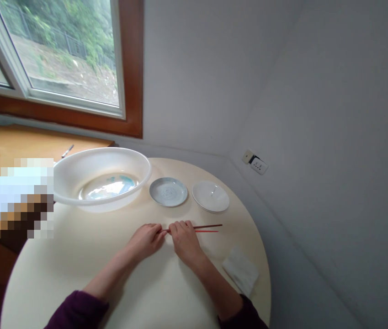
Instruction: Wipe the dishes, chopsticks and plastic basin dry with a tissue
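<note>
A pair of chopsticks, one dark brown and one red toward this end, points to the right just above the table. My right hand is closed around them near their middle. My left hand is closed on their other end, its fingertips close to the right hand's. Both hands hide much of the sticks' length. Beyond the hands sit a light blue-grey plate and a white dish, side by side. A folded white cloth or tissue lies to the right of my right forearm.
A large translucent white basin with some water in it stands at the left on the round cream table. Behind it is a wooden desk with a pen. A wall with a socket borders the right side.
</note>
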### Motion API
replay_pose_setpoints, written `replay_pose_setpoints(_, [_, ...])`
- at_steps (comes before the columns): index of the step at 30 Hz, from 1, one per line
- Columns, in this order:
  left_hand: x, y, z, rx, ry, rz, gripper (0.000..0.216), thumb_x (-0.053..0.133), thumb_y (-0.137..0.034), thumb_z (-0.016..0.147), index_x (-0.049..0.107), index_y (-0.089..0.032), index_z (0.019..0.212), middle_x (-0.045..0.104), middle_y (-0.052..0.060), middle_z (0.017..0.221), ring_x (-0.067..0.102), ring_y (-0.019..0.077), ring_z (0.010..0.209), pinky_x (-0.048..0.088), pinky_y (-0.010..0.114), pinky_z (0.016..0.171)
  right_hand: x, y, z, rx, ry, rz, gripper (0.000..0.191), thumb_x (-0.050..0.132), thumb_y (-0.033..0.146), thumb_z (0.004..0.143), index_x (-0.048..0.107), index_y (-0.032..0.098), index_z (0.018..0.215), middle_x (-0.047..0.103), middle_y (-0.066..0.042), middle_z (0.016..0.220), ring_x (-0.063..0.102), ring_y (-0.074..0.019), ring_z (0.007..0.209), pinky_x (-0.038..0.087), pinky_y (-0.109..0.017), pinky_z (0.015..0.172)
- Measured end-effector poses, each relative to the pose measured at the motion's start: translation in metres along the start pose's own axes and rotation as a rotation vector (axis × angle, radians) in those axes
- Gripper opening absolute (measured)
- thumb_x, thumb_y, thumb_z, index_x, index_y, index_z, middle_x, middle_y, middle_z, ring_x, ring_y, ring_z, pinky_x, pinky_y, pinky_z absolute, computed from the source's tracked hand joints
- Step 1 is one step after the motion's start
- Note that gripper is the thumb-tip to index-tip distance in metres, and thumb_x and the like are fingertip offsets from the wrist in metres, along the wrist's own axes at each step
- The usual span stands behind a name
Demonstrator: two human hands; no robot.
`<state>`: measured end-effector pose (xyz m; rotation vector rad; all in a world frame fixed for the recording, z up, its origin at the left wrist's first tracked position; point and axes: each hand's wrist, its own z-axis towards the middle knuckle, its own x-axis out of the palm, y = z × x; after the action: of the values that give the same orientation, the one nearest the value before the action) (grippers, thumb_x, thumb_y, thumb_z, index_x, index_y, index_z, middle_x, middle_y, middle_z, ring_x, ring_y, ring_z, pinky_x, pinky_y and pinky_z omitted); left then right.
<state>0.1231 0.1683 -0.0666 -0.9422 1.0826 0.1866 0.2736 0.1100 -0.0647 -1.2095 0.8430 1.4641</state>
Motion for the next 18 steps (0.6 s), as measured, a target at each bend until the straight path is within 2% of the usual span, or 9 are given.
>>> replay_pose_setpoints(5, [0.002,0.0,0.001,-0.073,-0.023,-0.186,0.028,0.04,-0.035,0.082,0.048,-0.021,0.059,0.062,0.004,0.062,0.055,0.018,0.058,0.034,0.027,0.057,-0.022,0.005,0.004,0.044,-0.022,0.018,0.013,0.044,0.009,0.084,0.053,0.017,0.085,0.058,-0.007,0.083,0.048,-0.0212,0.082,0.028,-0.037,0.082])
replay_pose_setpoints(7, [0.003,0.0,0.002,-0.098,-0.046,-0.299,0.029,0.042,-0.037,0.081,0.049,-0.021,0.059,0.062,0.004,0.06,0.054,0.018,0.059,0.035,0.028,0.059,-0.028,0.01,0.005,0.062,-0.127,0.041,0.013,0.043,0.01,0.085,0.054,0.017,0.088,0.058,-0.008,0.092,0.047,-0.0219,0.092,0.025,-0.04,0.089])
replay_pose_setpoints(9, [0.004,0.0,0.004,-0.129,-0.08,-0.436,0.031,0.042,-0.042,0.08,0.051,-0.02,0.061,0.06,0.003,0.062,0.053,0.0174,0.062,0.037,0.028,0.061,-0.031,0.014,0.005,0.064,-0.289,0.091,0.016,0.042,0.012,0.087,0.055,0.017,0.093,0.055,-0.01,0.105,0.044,-0.0224,0.103,0.021,-0.042,0.095])
replay_pose_setpoints(12, [0.007,0.002,0.007,-0.198,-0.111,-0.677,0.039,0.04,-0.054,0.079,0.048,-0.019,0.062,0.051,-0.001,0.056,0.047,0.0135,0.056,0.036,0.025,0.055,-0.027,0.019,0.003,0.055,-0.448,0.245,0.019,0.039,0.015,0.088,0.057,0.018,0.093,0.054,-0.01,0.104,0.046,-0.0211,0.101,0.027,-0.041,0.092])
replay_pose_setpoints(14, [0.009,0.004,0.008,-0.258,-0.081,-0.85,0.046,0.033,-0.062,0.078,0.038,-0.021,0.058,0.034,-0.007,0.047,0.033,0.0088,0.043,0.03,0.022,0.044,-0.016,0.019,0.003,0.084,-0.463,0.404,0.019,0.038,0.017,0.088,0.058,0.018,0.091,0.056,-0.009,0.094,0.049,-0.0195,0.092,0.034,-0.037,0.086])
replay_pose_setpoints(16, [0.01,0.004,0.008,-0.302,-0.002,-1.019,0.049,0.03,-0.067,0.077,0.029,-0.022,0.058,0.02,-0.01,0.046,0.018,0.0058,0.039,0.022,0.021,0.04,-0.003,0.017,0.004,0.169,-0.429,0.586,0.018,0.041,0.019,0.087,0.057,0.016,0.095,0.057,-0.008,0.089,0.05,-0.0187,0.087,0.039,-0.033,0.082])
replay_pose_setpoints(18, [0.01,0.003,0.006,-0.319,0.104,-1.17,0.049,0.035,-0.068,0.075,0.029,-0.022,0.06,0.018,-0.011,0.049,0.015,0.0043,0.04,0.02,0.019,0.04,0.01,0.015,0.007,0.287,-0.36,0.761,0.023,0.043,0.021,0.086,0.055,0.015,0.105,0.058,-0.008,0.088,0.052,-0.0178,0.084,0.042,-0.03,0.078])
